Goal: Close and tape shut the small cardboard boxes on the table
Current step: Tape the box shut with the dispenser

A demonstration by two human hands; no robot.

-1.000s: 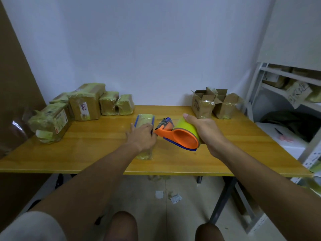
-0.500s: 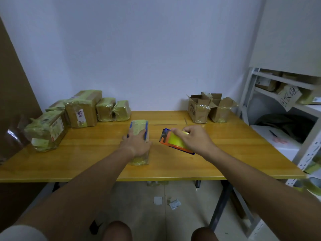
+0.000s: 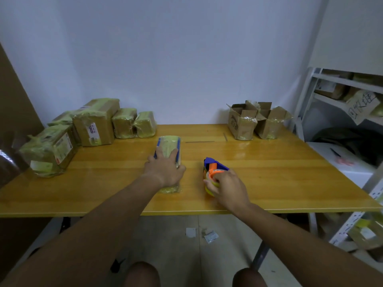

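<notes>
The taped box (image 3: 169, 154) lies lengthwise near the middle of the wooden table (image 3: 269, 175), wrapped in yellowish tape with blue strips along its long edges. The left hand (image 3: 165, 169) lies on top of its near half, fingers spread and bent over the sides, so the near end is mostly covered. Just to the right, apart from the box, the orange and blue tape dispenser (image 3: 214, 170) sits on the table; the right hand (image 3: 227, 188) curls round its roll end and hides the roll.

Bare tabletop runs between the two hands and out toward the right edge and the near edge. Two open boxes (image 3: 256, 122) stand at the back right, flaps up, close to the wall. At the back left, a cluster of taped parcels (image 3: 91, 125) reaches almost to the left edge; their labels are too small to read. A white shelf rack (image 3: 339, 96) on the right is cut off by the frame, and a handwritten sign (image 3: 361, 105) there is illegible.
</notes>
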